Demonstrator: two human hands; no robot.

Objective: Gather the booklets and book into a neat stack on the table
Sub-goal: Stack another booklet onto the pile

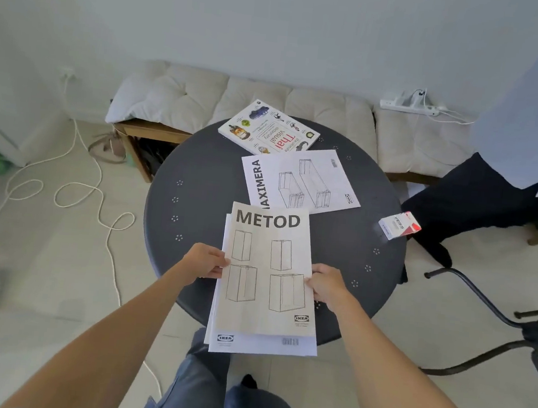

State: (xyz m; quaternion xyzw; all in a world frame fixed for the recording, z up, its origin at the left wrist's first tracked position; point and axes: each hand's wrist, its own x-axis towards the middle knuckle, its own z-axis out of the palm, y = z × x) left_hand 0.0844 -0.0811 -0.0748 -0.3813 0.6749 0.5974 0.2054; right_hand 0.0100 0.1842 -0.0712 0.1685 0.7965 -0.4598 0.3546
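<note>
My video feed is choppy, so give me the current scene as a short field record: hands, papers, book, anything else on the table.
left hand: grips left edge of METOD booklet
right hand: grips its right edge
under METOD: more white booklets, edges uneven, overhanging the near rim
MAXIMERA booklet: flat, mid-table, not stacked
Thai visual dictionary: far edge, partly on MAXIMERA's corner
small red-and-white box: right rim
table: round, dark

A round dark table (198, 177) carries a book (268, 128) at its far edge and a MAXIMERA booklet (299, 180) just nearer. A METOD booklet (268, 269) tops white sheets overhanging the near rim. A small box (398, 224) sits at the right edge.
</note>
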